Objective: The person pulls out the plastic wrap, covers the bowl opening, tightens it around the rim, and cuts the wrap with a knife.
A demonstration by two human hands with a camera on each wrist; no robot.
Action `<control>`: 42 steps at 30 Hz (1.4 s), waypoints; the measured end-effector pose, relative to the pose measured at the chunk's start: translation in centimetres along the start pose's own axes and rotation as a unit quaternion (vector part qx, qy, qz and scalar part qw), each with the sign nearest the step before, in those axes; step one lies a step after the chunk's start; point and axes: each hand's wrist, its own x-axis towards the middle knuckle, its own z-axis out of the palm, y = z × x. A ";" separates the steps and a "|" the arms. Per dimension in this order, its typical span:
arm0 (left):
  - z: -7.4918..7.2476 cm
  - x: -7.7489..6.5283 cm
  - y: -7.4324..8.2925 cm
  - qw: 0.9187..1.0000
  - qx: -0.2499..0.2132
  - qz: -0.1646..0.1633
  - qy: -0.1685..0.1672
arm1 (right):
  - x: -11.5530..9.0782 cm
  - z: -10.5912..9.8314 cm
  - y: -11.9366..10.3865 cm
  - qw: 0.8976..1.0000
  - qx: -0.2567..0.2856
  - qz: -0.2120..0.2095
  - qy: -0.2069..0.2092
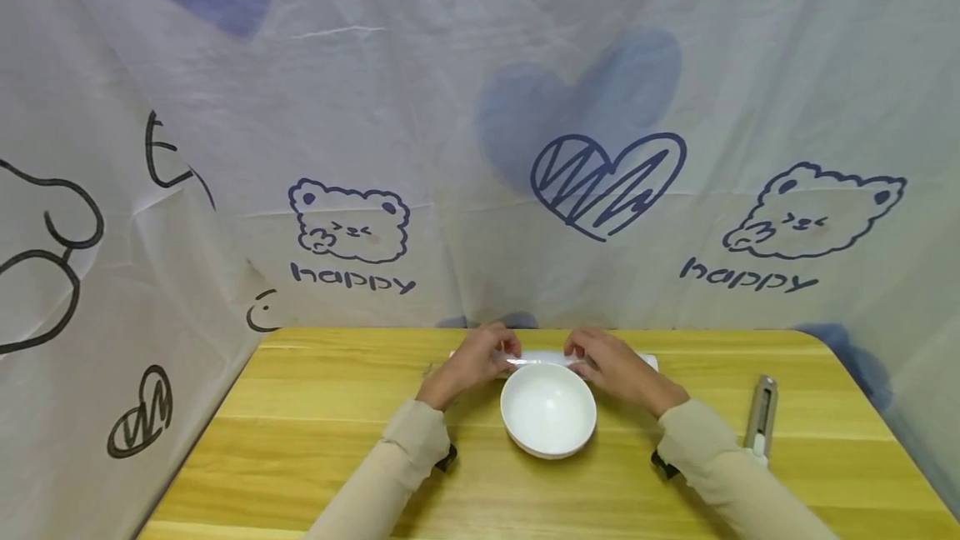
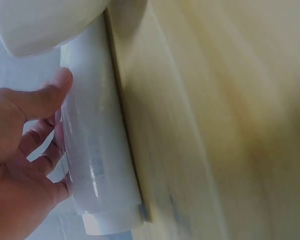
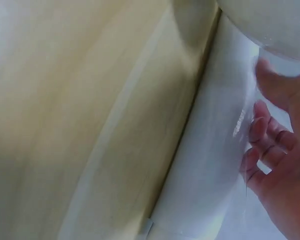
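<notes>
Cling-film roll (image 1: 543,357) lies along the fingertips, spanning the gap between left hand (image 1: 474,359) and right hand (image 1: 617,367); fingers half-curled at its far side — whether either pinches film (image 2: 93,170), we cannot tell; we judge the paired placing keeps any pull even; white bowl (image 1: 547,408) sits just nearside of the fingers; utility knife (image 1: 763,407) lies well right of them — presumably parked aside.

- Cloth-screened tabletop workspace; wider room type unclear.
- White cloth (image 1: 450,107), printed with hearts (image 1: 609,186), bears (image 1: 349,223) and "happy", hangs behind and beside.
- Wood-grain table (image 1: 300,440).
</notes>
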 end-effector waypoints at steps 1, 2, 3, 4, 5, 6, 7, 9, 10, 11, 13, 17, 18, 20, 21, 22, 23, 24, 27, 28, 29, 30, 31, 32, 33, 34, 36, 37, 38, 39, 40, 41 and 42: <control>0.0 0.0 0.0 1.000 0.003 0.001 0.000 | 0.0 -0.1 0.0 1.000 -0.004 -0.004 -0.006; 0.0 0.0 0.1 1.000 0.002 0.000 -0.001 | 0.0 -0.1 0.0 1.000 -0.007 -0.008 -0.010; -0.1 0.1 0.1 1.000 0.002 -0.002 -0.002 | 0.0 -0.2 0.0 1.000 -0.006 -0.008 -0.012; -0.1 0.1 0.1 1.000 0.000 -0.003 -0.003 | 0.0 -0.2 0.0 1.000 -0.006 -0.008 -0.012; -0.1 0.2 0.1 1.000 -0.001 -0.005 -0.004 | 0.1 -0.2 0.0 1.000 -0.003 -0.007 -0.013; -0.2 0.3 0.1 1.000 -0.002 -0.004 -0.005 | 0.2 -0.2 0.0 1.000 -0.003 -0.006 -0.015; -0.2 0.4 0.1 1.000 -0.002 -0.004 -0.007 | 0.3 -0.3 0.1 1.000 -0.002 -0.008 -0.018; -0.2 0.5 0.1 1.000 -0.006 -0.004 -0.008 | 0.4 -0.4 0.1 1.000 0.000 -0.007 -0.025; -0.2 0.6 0.1 1.000 -0.011 -0.006 -0.008 | 0.5 -0.4 0.2 1.000 0.000 -0.007 -0.028; -0.2 0.6 0.2 1.000 -0.017 -0.008 -0.008 | 0.5 -0.5 0.1 1.000 0.002 -0.006 -0.030; -0.1 0.6 0.2 0.999 -0.037 -0.017 -0.005 | 0.5 -0.5 0.2 1.000 0.010 -0.005 -0.028; 0.1 0.4 0.1 0.996 -0.082 -0.036 0.006 | 0.5 -0.2 0.3 1.000 0.024 0.011 -0.016; 0.2 0.3 0.1 0.995 -0.089 -0.039 0.009 | 0.4 -0.1 0.4 1.000 0.025 0.013 -0.012; 0.3 0.3 0.1 0.995 -0.093 -0.043 0.016 | 0.5 0.1 0.4 1.000 0.021 0.015 -0.010; 0.3 0.3 0.1 0.995 -0.092 -0.045 0.019 | 0.5 0.1 0.3 1.000 0.014 0.014 -0.013; 0.4 0.3 0.1 0.994 -0.092 -0.048 0.020 | 0.5 0.2 0.1 1.000 0.005 0.012 -0.017; 0.4 0.4 0.1 0.994 -0.091 -0.049 0.021 | 0.5 0.2 0.1 1.000 -0.005 0.006 -0.019; 0.5 0.4 0.0 0.994 -0.090 -0.050 0.021 | 0.5 0.2 0.0 1.000 -0.013 0.000 -0.021; 0.5 0.4 -0.1 0.994 -0.093 -0.051 0.017 | 0.6 0.3 -0.2 0.999 -0.032 -0.024 -0.019; 0.5 0.5 -0.1 0.994 -0.093 -0.047 0.014 | 0.6 0.3 -0.1 0.999 -0.034 -0.032 -0.016; 0.5 0.5 -0.1 0.995 -0.092 -0.043 0.011 | 0.7 0.3 -0.1 0.999 -0.032 -0.038 -0.012; 0.5 0.6 -0.1 0.995 -0.090 -0.039 0.007 | 0.8 0.3 -0.1 0.999 -0.026 -0.041 -0.010; 0.5 0.7 0.0 0.996 -0.086 -0.035 0.001 | 0.9 0.2 -0.1 0.999 -0.019 -0.040 -0.011; 0.6 0.8 0.0 0.996 -0.080 -0.029 -0.006 | 1.0 0.1 -0.1 0.999 -0.013 -0.037 -0.013; 0.6 0.9 0.1 0.997 -0.076 -0.023 -0.012 | 1.1 0.1 -0.1 0.999 -0.008 -0.033 -0.016; 0.7 1.0 0.1 0.997 -0.069 -0.017 -0.016 | 1.1 0.0 -0.2 0.999 -0.003 -0.027 -0.020; 0.8 1.3 0.1 0.998 -0.060 -0.007 -0.025 | 1.3 -0.1 -0.3 1.000 0.009 -0.017 -0.024; 0.9 1.5 0.2 0.998 -0.058 -0.005 -0.028 | 1.3 -0.1 -0.3 1.000 0.013 -0.011 -0.026; 0.9 1.6 0.2 0.998 -0.057 -0.003 -0.030 | 1.3 -0.1 -0.3 1.000 0.017 -0.005 -0.025; 1.0 1.7 0.2 0.998 -0.057 -0.002 -0.033 | 1.3 -0.1 -0.3 0.999 0.021 -0.001 -0.024; 1.0 1.9 0.3 0.998 -0.055 -0.002 -0.035 | 1.3 -0.1 -0.3 1.000 0.023 0.000 -0.021; 1.0 2.0 0.3 0.998 -0.057 -0.004 -0.038 | 1.3 -0.1 -0.3 1.000 0.019 0.000 -0.020; 1.0 2.1 0.3 0.997 -0.060 -0.007 -0.041 | 1.2 -0.1 -0.3 1.000 0.010 -0.001 -0.020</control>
